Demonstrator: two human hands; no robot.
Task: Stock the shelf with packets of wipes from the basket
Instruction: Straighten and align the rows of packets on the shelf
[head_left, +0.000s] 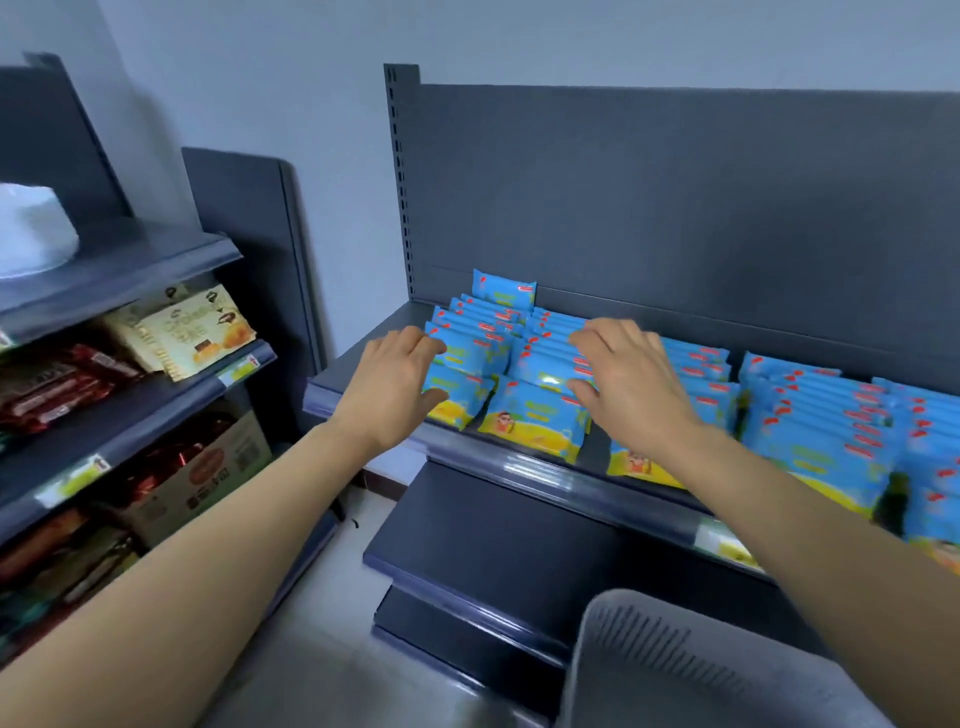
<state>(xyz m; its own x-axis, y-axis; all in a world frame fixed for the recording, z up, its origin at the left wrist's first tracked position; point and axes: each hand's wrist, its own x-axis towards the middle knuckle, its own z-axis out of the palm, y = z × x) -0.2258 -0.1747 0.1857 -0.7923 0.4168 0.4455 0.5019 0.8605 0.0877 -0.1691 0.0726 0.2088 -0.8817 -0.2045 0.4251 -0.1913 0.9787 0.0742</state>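
Note:
Blue and yellow packets of wipes (535, 418) stand in several rows on the dark grey shelf (545, 470). My left hand (392, 387) reaches over the leftmost row, its fingers spread and touching the left side of those packets. My right hand (626, 387) is stretched over the second and third rows, fingers spread, its thumb against a packet's top. Neither hand grips a packet. One packet (503, 289) stands upright against the back panel. The grey basket (691, 670) is at the bottom right; its inside is hidden.
More rows of wipes (821, 415) fill the shelf to the right. Two lower dark shelves (493, 535) jut out beneath. A second shelving unit (130, 395) on the left holds snack packets and a cardboard box. A white object (31, 234) sits on its top shelf.

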